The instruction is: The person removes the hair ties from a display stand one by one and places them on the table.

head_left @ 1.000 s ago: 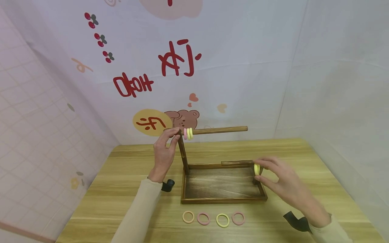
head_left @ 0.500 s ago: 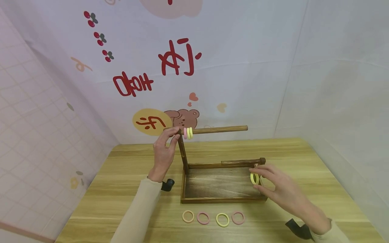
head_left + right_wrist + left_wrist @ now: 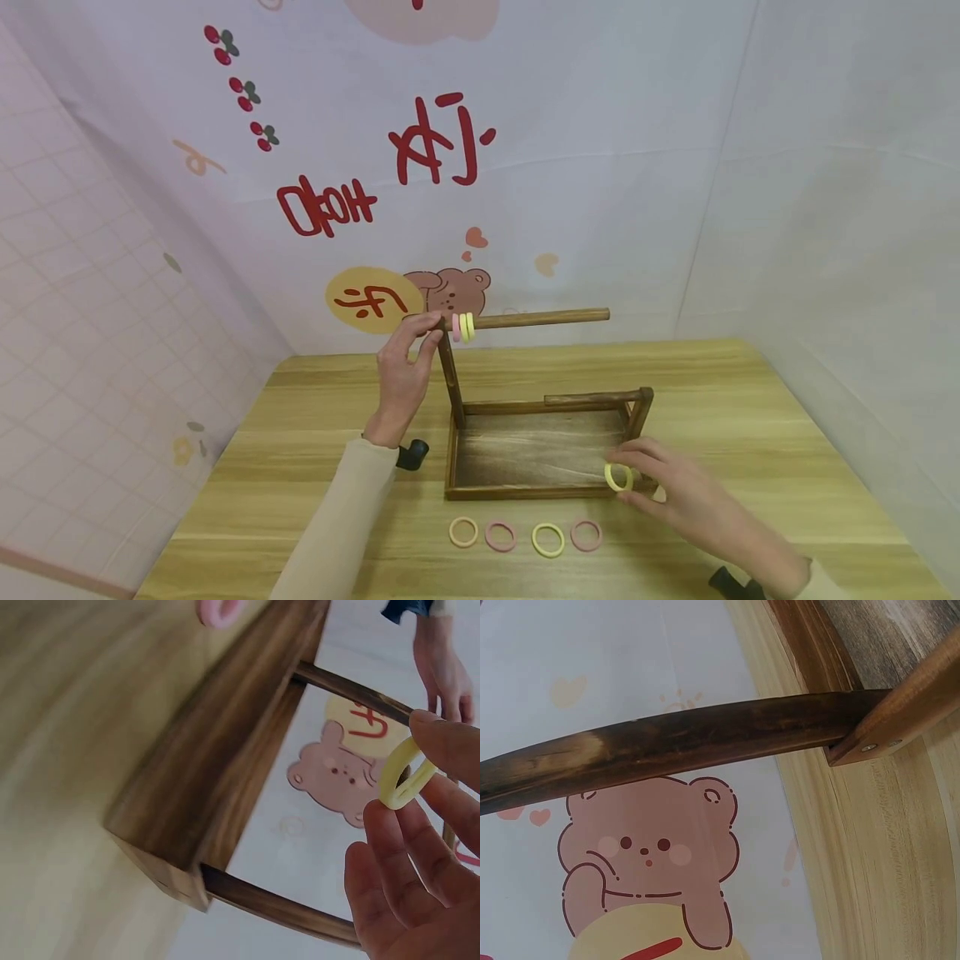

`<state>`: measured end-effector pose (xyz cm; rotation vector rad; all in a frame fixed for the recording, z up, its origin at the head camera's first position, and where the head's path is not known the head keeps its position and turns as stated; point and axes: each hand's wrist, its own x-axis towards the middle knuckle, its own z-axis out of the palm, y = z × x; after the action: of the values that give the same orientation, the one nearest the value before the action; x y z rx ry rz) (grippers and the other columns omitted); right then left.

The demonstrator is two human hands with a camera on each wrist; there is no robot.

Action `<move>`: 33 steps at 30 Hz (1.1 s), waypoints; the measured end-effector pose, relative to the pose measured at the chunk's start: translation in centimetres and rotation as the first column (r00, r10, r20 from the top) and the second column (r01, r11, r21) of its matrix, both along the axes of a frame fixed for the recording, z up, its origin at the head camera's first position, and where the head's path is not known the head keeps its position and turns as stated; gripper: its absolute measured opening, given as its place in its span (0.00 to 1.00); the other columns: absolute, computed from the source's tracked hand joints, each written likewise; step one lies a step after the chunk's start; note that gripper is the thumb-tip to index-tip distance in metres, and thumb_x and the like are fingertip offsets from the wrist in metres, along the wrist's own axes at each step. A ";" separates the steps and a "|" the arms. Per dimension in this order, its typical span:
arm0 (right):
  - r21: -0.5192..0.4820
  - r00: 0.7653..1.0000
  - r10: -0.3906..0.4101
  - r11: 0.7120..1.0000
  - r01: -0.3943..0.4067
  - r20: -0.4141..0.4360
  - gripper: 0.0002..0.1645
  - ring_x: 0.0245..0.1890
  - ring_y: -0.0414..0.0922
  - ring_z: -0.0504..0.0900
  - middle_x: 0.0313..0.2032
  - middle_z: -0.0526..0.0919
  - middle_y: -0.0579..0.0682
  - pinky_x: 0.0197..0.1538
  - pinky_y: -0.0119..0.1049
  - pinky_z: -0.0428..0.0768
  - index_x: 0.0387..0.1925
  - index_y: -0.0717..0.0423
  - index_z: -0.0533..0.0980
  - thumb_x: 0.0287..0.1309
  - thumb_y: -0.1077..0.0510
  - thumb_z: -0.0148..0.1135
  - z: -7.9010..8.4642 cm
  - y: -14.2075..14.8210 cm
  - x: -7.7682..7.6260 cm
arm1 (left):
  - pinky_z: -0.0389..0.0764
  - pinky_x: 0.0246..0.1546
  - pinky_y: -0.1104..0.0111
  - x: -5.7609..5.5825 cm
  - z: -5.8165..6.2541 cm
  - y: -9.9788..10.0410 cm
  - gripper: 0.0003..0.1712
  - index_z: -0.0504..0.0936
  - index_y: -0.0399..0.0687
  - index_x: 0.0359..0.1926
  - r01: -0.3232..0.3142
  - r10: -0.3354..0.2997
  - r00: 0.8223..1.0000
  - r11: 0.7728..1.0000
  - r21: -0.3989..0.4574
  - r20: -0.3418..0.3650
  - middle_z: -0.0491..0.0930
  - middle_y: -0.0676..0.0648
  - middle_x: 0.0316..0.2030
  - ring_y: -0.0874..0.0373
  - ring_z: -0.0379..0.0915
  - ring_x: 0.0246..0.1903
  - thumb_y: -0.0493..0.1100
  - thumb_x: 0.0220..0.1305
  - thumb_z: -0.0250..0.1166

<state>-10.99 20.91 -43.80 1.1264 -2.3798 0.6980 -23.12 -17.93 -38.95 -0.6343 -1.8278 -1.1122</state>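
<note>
My left hand (image 3: 403, 375) pinches the top of the left post of a dark wooden rack (image 3: 525, 493), where the upper rod (image 3: 547, 318) begins. One pink ring (image 3: 455, 327) and yellow rings (image 3: 468, 327) hang on that rod close to the hand. Between thumb and fingers, my right hand (image 3: 678, 496) holds a yellow ring (image 3: 390, 780) near the rack's front right corner. In the right wrist view the ring stands on edge at the fingertips.
Along the table in front of the rack lie an orange ring (image 3: 452, 533), a pink ring (image 3: 490, 542), a yellow ring (image 3: 536, 546) and another pink ring (image 3: 574, 542). A shorter, lower rod (image 3: 592, 399) extends left from the right post. A printed cloth (image 3: 600, 208) hangs behind.
My right hand has moved from the top of the right post down and toward the table's front, carrying the yellow ring away from the lower rod's end. The left hand has stayed put.
</note>
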 end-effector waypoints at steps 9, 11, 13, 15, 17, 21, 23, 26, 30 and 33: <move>0.024 0.999 0.045 0.999 -0.045 -0.010 0.35 0.48 0.42 0.84 0.51 0.82 0.39 0.59 0.19 0.73 0.54 0.47 0.83 0.38 0.62 0.84 -1.8 -0.2 0.6 | 0.80 0.55 0.73 -0.1 0.1 0.0 0.14 0.86 0.36 0.51 0.009 -0.009 1.000 1.000 0.005 -0.001 0.87 0.41 0.50 0.46 0.84 0.49 0.26 0.65 0.68; 0.033 0.999 0.053 0.998 -0.053 0.001 0.34 0.47 0.41 0.84 0.51 0.82 0.39 0.57 0.21 0.75 0.53 0.48 0.83 0.38 0.63 0.84 -2.1 -0.3 0.7 | 0.80 0.55 0.73 -0.1 0.1 0.0 0.14 0.86 0.36 0.51 0.010 -0.010 1.000 1.000 0.007 0.000 0.87 0.40 0.50 0.45 0.84 0.49 0.26 0.65 0.68; 0.046 0.998 0.056 0.997 -0.057 0.017 0.34 0.46 0.41 0.84 0.50 0.82 0.39 0.54 0.24 0.79 0.53 0.48 0.84 0.39 0.62 0.84 -2.3 -0.3 0.8 | 0.80 0.55 0.74 0.0 0.2 0.1 0.15 0.86 0.35 0.51 0.007 -0.007 1.000 1.000 0.008 -0.004 0.87 0.40 0.50 0.45 0.85 0.48 0.25 0.63 0.69; 0.058 0.998 0.051 0.997 -0.053 0.034 0.33 0.46 0.41 0.84 0.50 0.82 0.39 0.50 0.28 0.82 0.53 0.49 0.84 0.39 0.62 0.84 -2.5 -0.3 1.0 | 0.80 0.55 0.74 0.1 0.3 0.1 0.15 0.86 0.34 0.50 0.003 -0.002 1.000 1.000 0.012 -0.008 0.86 0.38 0.50 0.44 0.85 0.48 0.24 0.62 0.69; 0.073 0.998 0.046 0.996 -0.049 0.046 0.33 0.47 0.42 0.85 0.51 0.82 0.40 0.48 0.34 0.85 0.53 0.50 0.84 0.40 0.61 0.84 -2.8 -0.3 1.1 | 0.80 0.55 0.75 0.2 0.4 0.2 0.16 0.86 0.34 0.50 0.000 0.000 1.000 1.000 0.015 -0.008 0.86 0.38 0.49 0.43 0.84 0.48 0.23 0.61 0.70; 0.102 0.998 0.035 0.994 -0.040 0.047 0.30 0.48 0.43 0.85 0.51 0.83 0.42 0.47 0.41 0.87 0.50 0.52 0.85 0.40 0.58 0.83 -3.3 -0.1 1.2 | 0.80 0.55 0.75 0.2 0.4 0.2 0.15 0.86 0.34 0.50 -0.004 0.003 1.000 1.000 0.019 0.003 0.87 0.39 0.50 0.44 0.84 0.48 0.24 0.62 0.70; 0.111 0.998 0.037 0.993 -0.042 0.047 0.28 0.48 0.44 0.85 0.51 0.83 0.43 0.47 0.42 0.87 0.48 0.52 0.85 0.40 0.57 0.83 -3.6 0.0 1.3 | 0.79 0.55 0.75 0.2 0.3 0.1 0.15 0.86 0.35 0.50 -0.002 0.002 1.000 1.000 0.018 0.011 0.87 0.39 0.50 0.45 0.84 0.49 0.25 0.63 0.69; 0.121 0.998 0.035 0.992 -0.041 0.053 0.27 0.47 0.44 0.85 0.50 0.83 0.43 0.47 0.42 0.88 0.47 0.51 0.85 0.40 0.57 0.84 -4.1 0.2 1.3 | 0.80 0.55 0.74 0.1 0.2 0.1 0.14 0.86 0.35 0.51 0.004 -0.004 1.000 1.000 0.016 0.021 0.86 0.40 0.51 0.45 0.84 0.49 0.26 0.65 0.68; 0.133 0.996 0.031 0.990 -0.043 0.088 0.26 0.47 0.44 0.85 0.49 0.83 0.43 0.47 0.42 0.87 0.48 0.52 0.85 0.42 0.57 0.83 -4.6 0.4 1.5 | 0.80 0.56 0.74 0.0 0.1 0.0 0.14 0.86 0.35 0.50 0.007 -0.007 1.000 1.000 0.014 0.017 0.86 0.40 0.50 0.45 0.84 0.49 0.26 0.65 0.68; 0.139 0.993 0.035 0.989 -0.051 0.112 0.26 0.46 0.44 0.84 0.48 0.83 0.43 0.47 0.42 0.87 0.48 0.52 0.85 0.45 0.57 0.82 -5.0 0.5 1.5 | 0.80 0.56 0.74 0.0 0.2 0.1 0.14 0.86 0.35 0.50 0.006 -0.006 1.000 1.000 0.013 0.009 0.87 0.40 0.50 0.44 0.84 0.49 0.25 0.64 0.68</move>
<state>-9.47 21.45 -48.80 1.2303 -2.5383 0.6281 -23.11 -17.86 -38.78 -0.6287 -1.8260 -1.1321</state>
